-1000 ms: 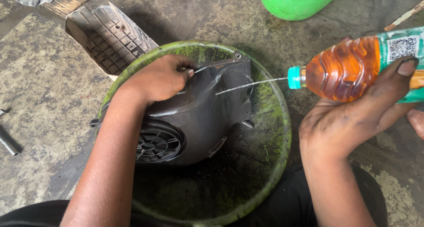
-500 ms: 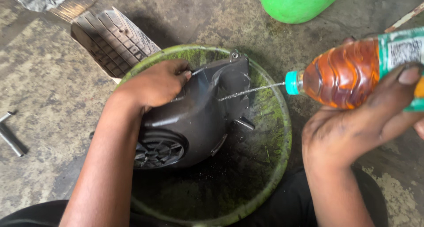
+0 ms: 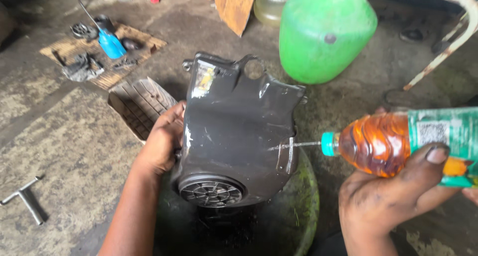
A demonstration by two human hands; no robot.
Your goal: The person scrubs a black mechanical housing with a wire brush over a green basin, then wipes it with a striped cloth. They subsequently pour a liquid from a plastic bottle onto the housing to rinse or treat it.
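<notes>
My left hand [image 3: 160, 141] grips the left edge of a dark plastic engine cover [image 3: 239, 136] with a round vent grille, held upright over a mossy green basin [image 3: 303, 201]. My right hand [image 3: 388, 196] squeezes a plastic bottle [image 3: 393, 141] of orange liquid with a teal cap and green label. A thin jet leaves the cap and strikes the right side of the cover, which looks wet and glossy.
A large green jug [image 3: 326, 32] stands behind the cover. A ribbed black panel [image 3: 142, 104] lies to the left. On a cardboard sheet [image 3: 74, 49] at the far left sit small parts and a blue bottle [image 3: 110, 43]. A metal T-wrench [image 3: 25, 198] lies on the concrete floor.
My left hand lifted the cover out of the basin and stood it upright. The view tilted up, showing the jug and cardboard. The bottle keeps squirting at the cover.
</notes>
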